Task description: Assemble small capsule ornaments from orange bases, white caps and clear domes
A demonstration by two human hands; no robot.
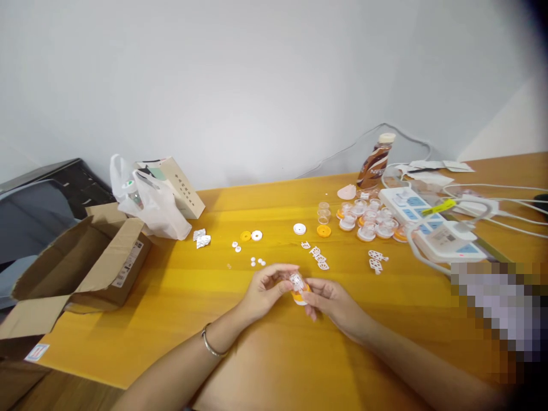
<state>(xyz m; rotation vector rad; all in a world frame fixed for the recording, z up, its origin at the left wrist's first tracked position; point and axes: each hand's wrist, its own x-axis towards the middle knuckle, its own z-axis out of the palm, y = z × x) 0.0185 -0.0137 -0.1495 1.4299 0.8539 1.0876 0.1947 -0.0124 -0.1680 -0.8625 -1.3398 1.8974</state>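
Left hand [266,288]: fingers curled, pinching the clear plastic cap [296,281] from the left.
Right hand [329,299]: fingers closed on the orange base [299,297] beneath the cap.
Piece: small, round, glossy, held between both hands just above the desk [180,291].
Desk: smooth yellow wood grain.
Nearby: flat white lattice pieces [319,257] lying just beyond the hands.

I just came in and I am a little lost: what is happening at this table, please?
A person holds a small clear and orange piece between the left hand and the right hand, above a yellow table. Loose white parts lie just beyond, and finished-looking pieces stand grouped near a power strip. An open cardboard box sits at left.
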